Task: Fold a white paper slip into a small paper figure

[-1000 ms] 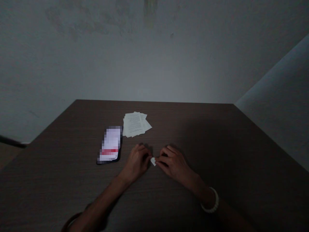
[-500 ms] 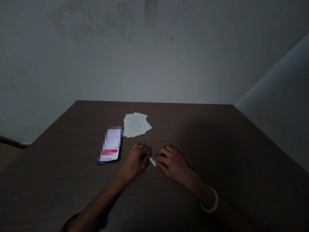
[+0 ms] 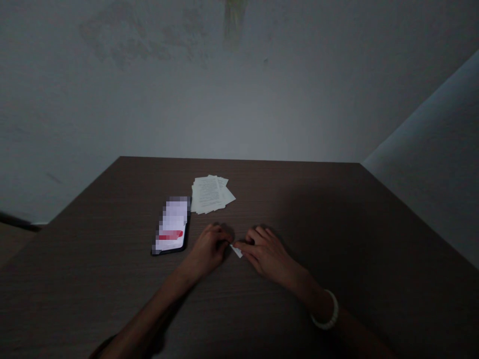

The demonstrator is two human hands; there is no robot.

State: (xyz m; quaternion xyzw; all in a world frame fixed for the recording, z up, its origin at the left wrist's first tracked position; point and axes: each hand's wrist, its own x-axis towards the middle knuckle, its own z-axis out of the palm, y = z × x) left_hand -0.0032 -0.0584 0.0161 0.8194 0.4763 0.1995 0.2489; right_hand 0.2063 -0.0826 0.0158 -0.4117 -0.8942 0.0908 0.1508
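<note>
A small folded piece of white paper [image 3: 237, 251] lies low over the table between my two hands. My left hand [image 3: 210, 249] pinches its left end with thumb and fingertips. From the other side, my right hand [image 3: 267, 253] has its index finger and thumb on the paper, the finger pressing along its upper edge. Most of the paper is covered by the fingers, so its full shape is hidden. A pale beaded bracelet [image 3: 331, 310] circles my right wrist.
On the brown table [image 3: 299, 209], a phone [image 3: 172, 227] with a lit, blurred screen lies left of my hands. Beyond them is a loose stack of printed paper sheets [image 3: 209, 193]. A grey wall [image 3: 239, 109] rises behind the table's far edge.
My right index finger has slid slightly left along the paper, toward my left fingertips. My left hand, the phone and the stack stay in place.
</note>
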